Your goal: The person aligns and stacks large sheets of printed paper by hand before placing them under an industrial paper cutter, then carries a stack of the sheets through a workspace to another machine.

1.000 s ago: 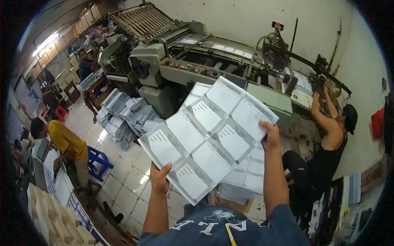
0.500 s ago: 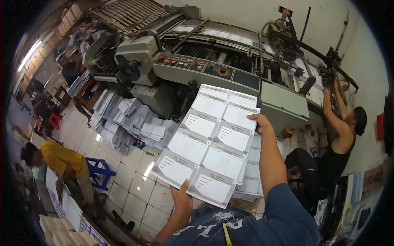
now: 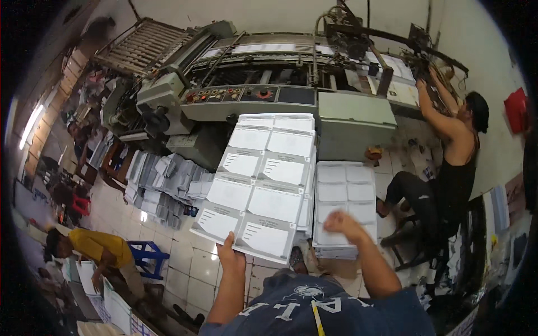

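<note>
A stack of large printed sheets [image 3: 255, 193], white panels on grey, lies in front of me with its near edge tilted toward my body. My left hand [image 3: 231, 255] grips that near edge, thumb on top and fingers underneath. More paper edges show below the sheets along their right side. My right hand [image 3: 343, 224] is off the sheets, over the near part of a second paper stack [image 3: 346, 193] to the right. Motion smears its fingers, and whether it touches that stack cannot be made out.
A long printing machine [image 3: 246, 101] with a row of buttons runs across the back. Bundled paper [image 3: 162, 185] stands on the tiled floor at left, near a blue stool [image 3: 148, 257]. A person in yellow [image 3: 101, 249] bends at far left; another in black [image 3: 457, 162] reaches into the machine at right.
My right hand has let go of the sheets' right edge and moved down over the second stack. My left hand keeps its hold on the near edge. The view has shifted to the right.
</note>
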A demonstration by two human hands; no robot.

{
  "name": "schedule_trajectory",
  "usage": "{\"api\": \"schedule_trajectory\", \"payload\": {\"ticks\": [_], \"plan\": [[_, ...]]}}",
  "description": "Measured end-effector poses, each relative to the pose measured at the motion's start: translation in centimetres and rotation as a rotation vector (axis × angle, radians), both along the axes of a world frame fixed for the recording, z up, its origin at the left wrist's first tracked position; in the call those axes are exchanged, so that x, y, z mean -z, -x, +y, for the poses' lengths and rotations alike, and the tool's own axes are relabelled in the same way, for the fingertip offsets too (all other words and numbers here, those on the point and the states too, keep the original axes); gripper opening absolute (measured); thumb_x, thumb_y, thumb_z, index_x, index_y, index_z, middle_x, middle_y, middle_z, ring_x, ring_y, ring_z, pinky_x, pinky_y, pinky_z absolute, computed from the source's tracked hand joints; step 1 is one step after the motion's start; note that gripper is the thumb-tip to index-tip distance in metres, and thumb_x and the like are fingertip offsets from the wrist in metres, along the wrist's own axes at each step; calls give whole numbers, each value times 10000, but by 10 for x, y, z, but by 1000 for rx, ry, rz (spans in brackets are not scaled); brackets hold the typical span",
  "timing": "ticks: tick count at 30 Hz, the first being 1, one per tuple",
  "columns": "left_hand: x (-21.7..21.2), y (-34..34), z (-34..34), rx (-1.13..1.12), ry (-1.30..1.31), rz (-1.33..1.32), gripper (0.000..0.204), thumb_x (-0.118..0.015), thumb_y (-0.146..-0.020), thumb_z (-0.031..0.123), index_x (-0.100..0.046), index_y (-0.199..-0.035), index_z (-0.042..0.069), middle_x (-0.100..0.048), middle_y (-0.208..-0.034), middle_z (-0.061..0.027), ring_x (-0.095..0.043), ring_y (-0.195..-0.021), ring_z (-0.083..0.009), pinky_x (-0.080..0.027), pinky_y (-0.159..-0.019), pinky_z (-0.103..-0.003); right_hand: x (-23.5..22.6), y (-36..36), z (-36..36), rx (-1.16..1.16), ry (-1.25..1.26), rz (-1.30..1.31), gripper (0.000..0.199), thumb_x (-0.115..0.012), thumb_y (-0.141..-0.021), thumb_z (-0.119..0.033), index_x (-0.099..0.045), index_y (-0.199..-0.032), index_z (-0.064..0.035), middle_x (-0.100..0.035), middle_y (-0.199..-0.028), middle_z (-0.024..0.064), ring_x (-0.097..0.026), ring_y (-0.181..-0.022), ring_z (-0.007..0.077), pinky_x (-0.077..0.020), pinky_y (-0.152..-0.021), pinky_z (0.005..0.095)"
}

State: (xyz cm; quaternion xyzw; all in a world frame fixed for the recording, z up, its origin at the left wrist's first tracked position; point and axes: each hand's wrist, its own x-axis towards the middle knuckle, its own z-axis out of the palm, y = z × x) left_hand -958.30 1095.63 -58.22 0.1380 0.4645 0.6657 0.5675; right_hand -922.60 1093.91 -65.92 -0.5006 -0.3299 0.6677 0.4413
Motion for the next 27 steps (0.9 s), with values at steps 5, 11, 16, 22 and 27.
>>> {"api": "schedule_trajectory", "payload": {"ticks": [5,11,16,22,27], "plan": [[22,24,13,50,126,-110,449,-553,-933,35,-408,-1351,-41,-545,-1281,-169,-562,-1160,-314,-474,-1026,-451,42,84,-94,-536,59,98,681,-748,-871,-236,-380,-1370,44,-571,-1266,174,-552,-1196,222,-477,-986,320],[19,34,10,93,120,-74,396,-543,-971,120,-449,-1312,-58,-564,-1253,-193,-552,-1169,-334,-460,-1038,-472,21,198,-90,-538,10,349,781,-749,-872,-260,-303,-1454,9,-453,-1419,180,-520,-1237,241,-466,-1006,338],[-2,11,7,186,135,-45,402,-522,-997,157,-442,-1328,-57,-549,-1284,-190,-543,-1183,-323,-441,-1061,-443,16,236,-61,-214,-48,579,744,-761,-842,-197,-373,-1449,-9,-435,-1457,153,-501,-1267,253,-415,-1044,359],[4,34,-4,307,246,-96,396,-553,-996,199,-469,-1325,-5,-575,-1252,-140,-548,-1173,-286,-443,-1047,-411,-1,283,-55,169,-25,331,518,-698,-887,-165,-510,-1336,10,-570,-1306,132,-501,-1209,214,-372,-1064,313],[10,72,-8,782,347,307,485,-661,-916,174,-472,-1321,-13,-617,-1200,-131,-561,-1151,-283,-438,-1007,-378,-18,300,-59,493,117,549,343,-611,-937,-147,-559,-1243,-3,-610,-1240,128,-584,-1145,237,-444,-1024,383]]}}
